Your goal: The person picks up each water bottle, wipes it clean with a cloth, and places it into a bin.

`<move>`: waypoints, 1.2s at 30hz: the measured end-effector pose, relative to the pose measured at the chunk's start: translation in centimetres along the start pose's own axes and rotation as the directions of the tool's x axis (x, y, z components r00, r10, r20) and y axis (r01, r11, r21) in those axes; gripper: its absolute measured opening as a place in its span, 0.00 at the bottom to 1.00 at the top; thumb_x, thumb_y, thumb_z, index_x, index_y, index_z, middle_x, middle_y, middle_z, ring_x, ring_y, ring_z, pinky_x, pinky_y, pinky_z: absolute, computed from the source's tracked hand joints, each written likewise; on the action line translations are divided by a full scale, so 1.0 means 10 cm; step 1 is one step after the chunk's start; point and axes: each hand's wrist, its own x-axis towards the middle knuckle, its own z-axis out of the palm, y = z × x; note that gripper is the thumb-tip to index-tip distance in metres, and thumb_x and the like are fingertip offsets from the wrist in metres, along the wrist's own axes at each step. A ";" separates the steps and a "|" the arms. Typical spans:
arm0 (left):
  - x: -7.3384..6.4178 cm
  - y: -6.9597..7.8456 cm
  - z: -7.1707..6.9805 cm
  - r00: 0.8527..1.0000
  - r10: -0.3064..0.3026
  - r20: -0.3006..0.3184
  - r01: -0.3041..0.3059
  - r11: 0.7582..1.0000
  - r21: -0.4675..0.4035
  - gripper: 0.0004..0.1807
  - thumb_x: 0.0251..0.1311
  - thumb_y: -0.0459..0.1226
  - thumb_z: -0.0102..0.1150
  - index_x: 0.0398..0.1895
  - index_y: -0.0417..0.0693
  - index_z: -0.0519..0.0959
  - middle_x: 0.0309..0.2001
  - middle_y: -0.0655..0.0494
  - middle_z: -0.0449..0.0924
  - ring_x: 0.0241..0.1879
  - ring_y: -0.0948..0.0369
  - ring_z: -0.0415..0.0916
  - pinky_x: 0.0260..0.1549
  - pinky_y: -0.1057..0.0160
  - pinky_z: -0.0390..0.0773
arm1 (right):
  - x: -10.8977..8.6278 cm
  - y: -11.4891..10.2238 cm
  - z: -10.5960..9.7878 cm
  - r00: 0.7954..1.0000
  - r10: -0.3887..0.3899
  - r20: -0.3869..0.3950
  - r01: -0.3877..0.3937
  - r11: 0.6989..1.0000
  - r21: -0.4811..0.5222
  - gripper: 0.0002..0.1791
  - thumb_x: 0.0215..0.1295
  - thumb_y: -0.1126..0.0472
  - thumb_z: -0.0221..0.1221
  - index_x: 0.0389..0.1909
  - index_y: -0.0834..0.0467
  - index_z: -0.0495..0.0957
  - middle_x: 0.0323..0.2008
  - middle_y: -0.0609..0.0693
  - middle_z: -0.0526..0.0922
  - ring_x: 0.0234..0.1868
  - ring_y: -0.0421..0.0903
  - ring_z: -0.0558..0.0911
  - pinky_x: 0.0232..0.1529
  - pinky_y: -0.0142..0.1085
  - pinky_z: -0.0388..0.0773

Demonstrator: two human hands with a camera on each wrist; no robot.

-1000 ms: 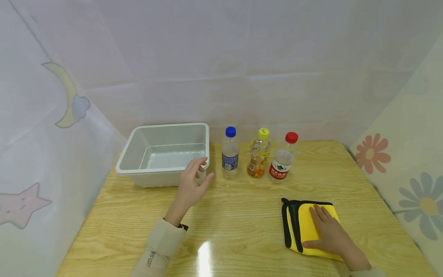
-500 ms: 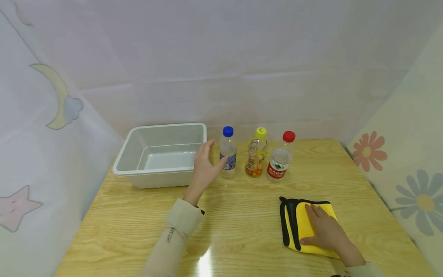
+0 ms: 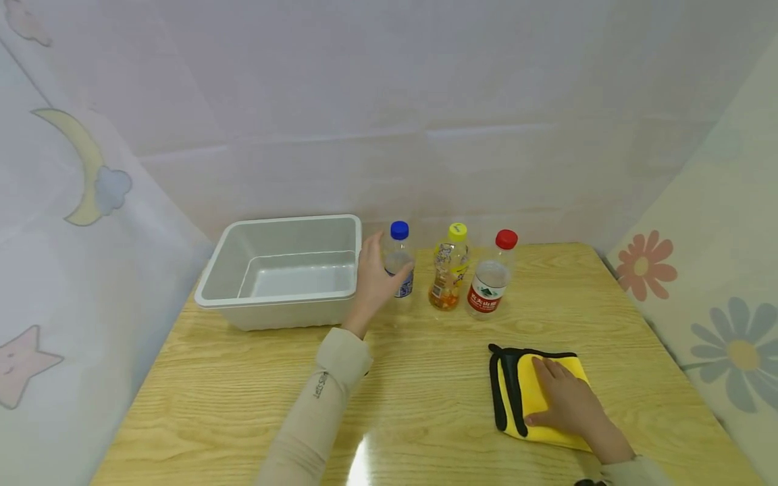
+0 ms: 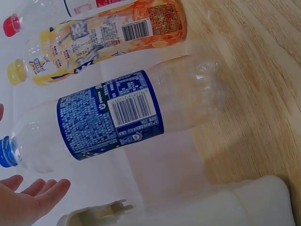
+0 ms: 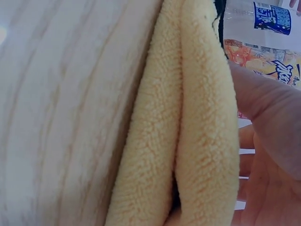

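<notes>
Blue-capped bottle point(image 4: 113, 114), upright, just beside left hand point(image 3: 372, 280)

There is one worktop point(image 3: 425, 405). Around 12 to 1 o'clock from its middle in the head view, one blue-capped bottle point(image 3: 398, 255), one yellow-capped bottle point(image 3: 448, 273) and one red-capped bottle point(image 3: 489, 283) make three, with three screw caps point(image 3: 399, 230) and three labels point(image 3: 485, 297) among them. At 10 o'clock there is one plastic tub point(image 3: 286, 314); between 3 and 4, one folded cloth point(image 3: 529, 386). One left hand point(image 3: 373, 277) and one right hand point(image 3: 568, 401) make two, with two sleeves point(image 3: 313, 418). In print are two flowers point(image 3: 646, 266) at 2 and 3 o'clock, one moon point(image 3: 88, 162) and one blue cloud point(image 3: 112, 190) at 10, one star point(image 3: 24, 364) at 9.
</notes>
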 end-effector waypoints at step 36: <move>-0.22 0.01 -0.06 0.993 0.117 0.017 -0.117 0.993 0.010 0.35 0.53 0.43 0.62 0.61 0.37 0.61 0.58 0.43 0.65 0.56 0.50 0.64 0.53 0.48 0.68 | -0.04 -0.06 -0.01 0.999 -0.017 -0.032 0.018 0.999 0.042 0.53 0.32 0.48 0.73 0.58 0.73 0.62 0.49 0.72 0.72 0.40 0.64 0.77 0.36 0.54 0.76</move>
